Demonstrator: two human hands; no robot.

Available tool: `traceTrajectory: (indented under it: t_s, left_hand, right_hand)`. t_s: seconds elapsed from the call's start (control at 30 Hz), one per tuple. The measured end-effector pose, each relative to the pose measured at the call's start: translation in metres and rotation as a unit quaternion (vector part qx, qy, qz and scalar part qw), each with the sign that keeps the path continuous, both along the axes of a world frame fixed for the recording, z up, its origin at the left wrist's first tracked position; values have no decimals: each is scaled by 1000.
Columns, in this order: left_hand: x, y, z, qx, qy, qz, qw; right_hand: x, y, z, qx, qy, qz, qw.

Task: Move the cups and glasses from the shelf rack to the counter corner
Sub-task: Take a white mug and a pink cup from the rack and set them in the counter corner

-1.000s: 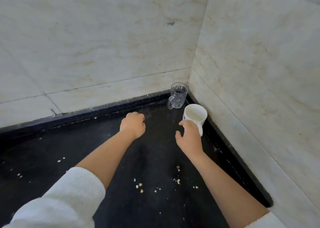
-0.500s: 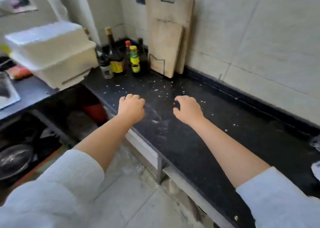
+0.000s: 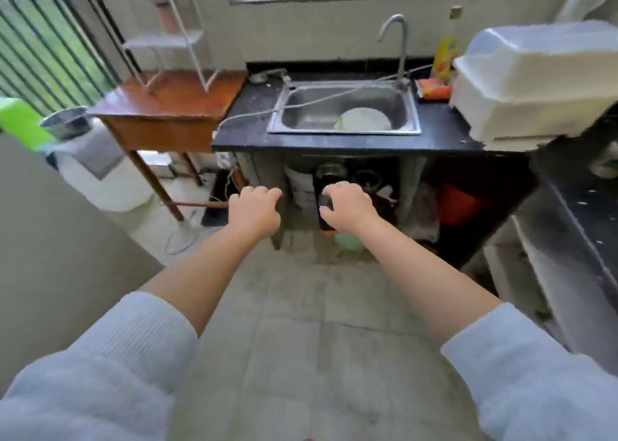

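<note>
Head cam: both arms out over the floor, facing the sink (image 3: 344, 112) counter. L hand (image 3: 255, 211) loosely curled, fingers bent, nothing in it. R hand (image 3: 347, 208) curled too, empty; the dark shape between its fingers looks like clutter under the counter (blurry, can't tell for sure). White rack (image 3: 174, 39) stands on the wooden table (image 3: 167, 106) at the counter's left end, its shelves too blurred to make out cups. White plate lies in the sink.
</note>
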State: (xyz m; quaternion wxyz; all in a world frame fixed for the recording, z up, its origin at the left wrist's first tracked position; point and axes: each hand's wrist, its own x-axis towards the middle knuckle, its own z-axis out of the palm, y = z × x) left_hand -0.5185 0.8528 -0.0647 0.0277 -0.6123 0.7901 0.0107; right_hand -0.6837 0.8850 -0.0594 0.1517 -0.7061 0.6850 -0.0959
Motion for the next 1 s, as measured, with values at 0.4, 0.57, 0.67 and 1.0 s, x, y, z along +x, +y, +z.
traceTrajectory:
  t_s: [0.4, 0.57, 0.67, 1.0]
  left_hand:
    - [254, -144, 20, -13, 47, 256, 965]
    - [312, -237, 38, -29, 50, 326, 944]
    - [342, -286, 53, -45, 58, 350, 934]
    - [470, -451, 71, -50, 8, 377, 925]
  right_hand:
    - [238, -218, 23, -33, -8, 194, 980]
    - [300, -330, 39, -31, -18, 261, 965]
    - [329, -394, 53, -43, -20, 283, 958]
    - [441, -577, 69, -127, -3, 297, 947]
